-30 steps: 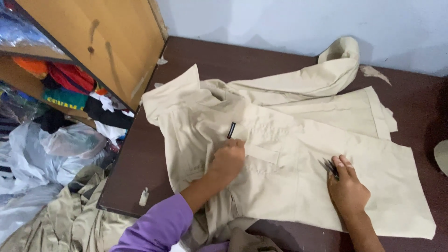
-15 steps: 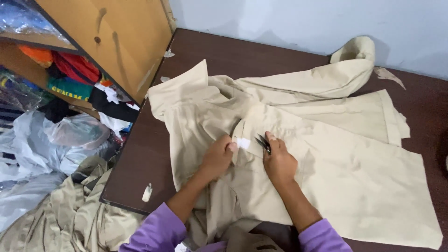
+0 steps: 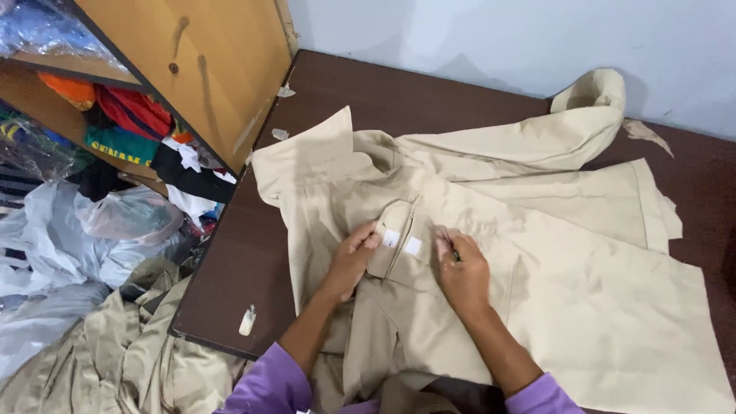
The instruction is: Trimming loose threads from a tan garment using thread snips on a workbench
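wooden cabinet of folded clothes, plastic bags (crumpled) beside the dark table
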